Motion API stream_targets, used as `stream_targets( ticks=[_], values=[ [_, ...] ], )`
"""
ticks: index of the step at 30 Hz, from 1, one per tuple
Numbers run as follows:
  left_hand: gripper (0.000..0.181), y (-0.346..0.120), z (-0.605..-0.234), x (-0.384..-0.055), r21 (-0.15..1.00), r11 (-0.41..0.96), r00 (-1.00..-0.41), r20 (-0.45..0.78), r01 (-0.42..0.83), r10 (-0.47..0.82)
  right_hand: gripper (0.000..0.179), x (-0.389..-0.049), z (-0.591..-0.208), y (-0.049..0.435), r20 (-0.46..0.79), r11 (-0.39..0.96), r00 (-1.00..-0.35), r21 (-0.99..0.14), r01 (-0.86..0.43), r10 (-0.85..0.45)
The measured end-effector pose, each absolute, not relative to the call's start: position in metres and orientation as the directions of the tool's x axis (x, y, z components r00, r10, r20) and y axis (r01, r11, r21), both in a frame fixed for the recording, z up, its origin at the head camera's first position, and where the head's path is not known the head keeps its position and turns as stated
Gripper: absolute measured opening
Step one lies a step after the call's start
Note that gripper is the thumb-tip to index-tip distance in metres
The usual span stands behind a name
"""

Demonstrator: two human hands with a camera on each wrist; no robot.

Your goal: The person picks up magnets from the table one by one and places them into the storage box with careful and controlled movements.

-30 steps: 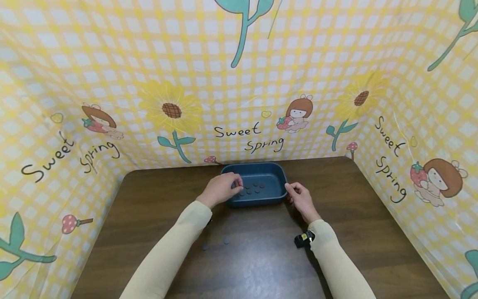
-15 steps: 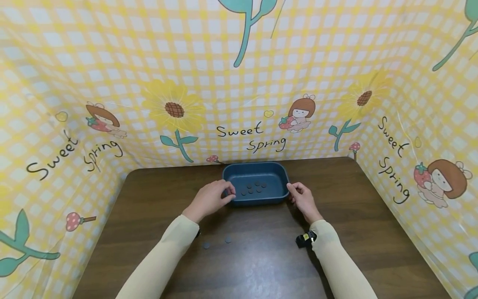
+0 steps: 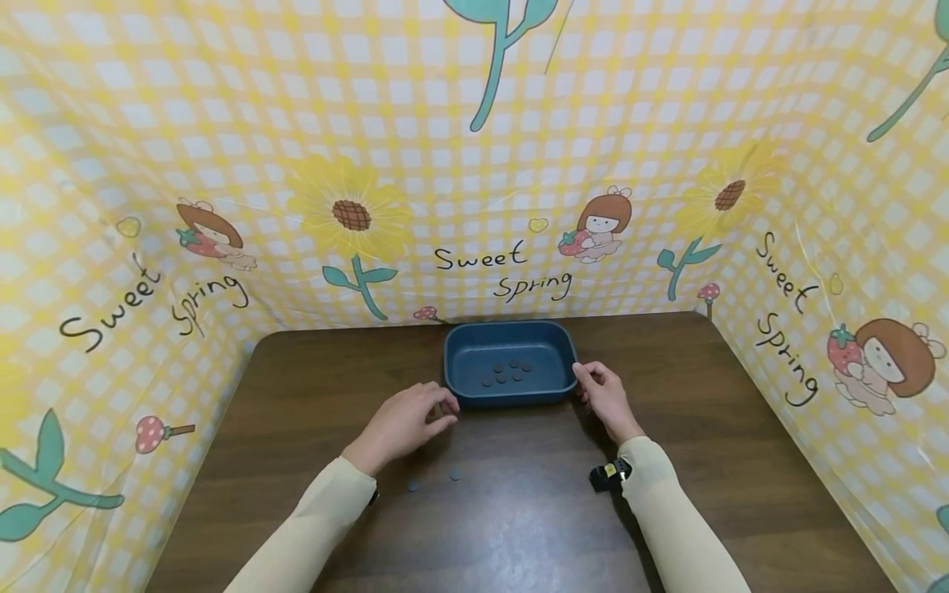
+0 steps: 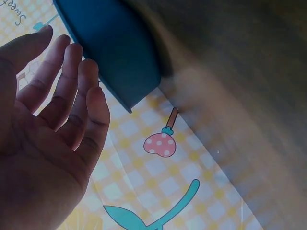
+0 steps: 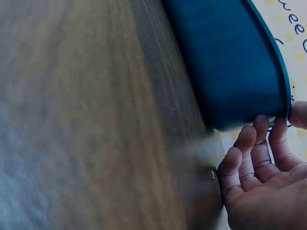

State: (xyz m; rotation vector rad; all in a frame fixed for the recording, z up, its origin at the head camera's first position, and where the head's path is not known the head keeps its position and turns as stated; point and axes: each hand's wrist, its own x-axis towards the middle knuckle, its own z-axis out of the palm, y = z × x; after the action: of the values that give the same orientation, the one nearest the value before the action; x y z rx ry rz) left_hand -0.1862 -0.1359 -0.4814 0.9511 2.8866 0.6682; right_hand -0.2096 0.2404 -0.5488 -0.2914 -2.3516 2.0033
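A blue rectangular tray (image 3: 511, 399) stands at the back of the table, with several small dark discs (image 3: 501, 379) lying flat on its floor. At its right end my right hand (image 3: 605, 397) grips the rim, thumb at the top edge and fingertips against the outer wall (image 5: 235, 67) in the right wrist view. My left hand (image 3: 404, 422) hovers just off the tray's front left corner. Its fingers are loosely bent and the palm (image 4: 43, 139) shows nothing held in the left wrist view. Two more small discs, one left (image 3: 413, 486) and one right (image 3: 455, 473), lie nearer me.
The dark wooden table (image 3: 534, 511) bears everything. A yellow checked cloth (image 3: 474, 189) with printed flowers and figures rises behind it and along both sides. A black strap device (image 3: 610, 475) sits at my right wrist.
My left hand has drawn back from inside the tray, toward me and to the left, past the front left corner. The right hand keeps its hold on the rim.
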Motion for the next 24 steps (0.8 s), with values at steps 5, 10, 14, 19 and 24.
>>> stream_targets(
  ticks=[5,10,14,19,24],
  values=[
    [0.015,-0.139,-0.486,-0.179,0.399,0.706,-0.794,0.102,0.585,0.6,0.046,-0.209,-0.548,0.242,-0.092,0.141,-0.981,-0.983,0.117,0.169],
    [0.018,-0.144,-0.496,-0.17,0.353,0.695,-0.765,0.108,0.627,0.635,0.046,-0.21,-0.551,0.242,-0.089,0.141,-0.981,-0.984,0.113,0.17],
    [0.023,-0.147,-0.504,-0.162,0.33,0.678,-0.739,0.104,0.657,0.665,0.046,-0.211,-0.553,0.242,-0.092,0.145,-0.98,-0.982,0.118,0.175],
    [0.023,-0.148,-0.51,-0.156,0.326,0.664,-0.722,0.091,0.672,0.686,0.043,-0.211,-0.554,0.241,-0.094,0.145,-0.979,-0.982,0.121,0.181],
    [0.023,-0.146,-0.514,-0.151,0.319,0.652,-0.706,0.083,0.688,0.704,0.043,-0.212,-0.554,0.241,-0.091,0.143,-0.979,-0.983,0.118,0.183]
  ],
)
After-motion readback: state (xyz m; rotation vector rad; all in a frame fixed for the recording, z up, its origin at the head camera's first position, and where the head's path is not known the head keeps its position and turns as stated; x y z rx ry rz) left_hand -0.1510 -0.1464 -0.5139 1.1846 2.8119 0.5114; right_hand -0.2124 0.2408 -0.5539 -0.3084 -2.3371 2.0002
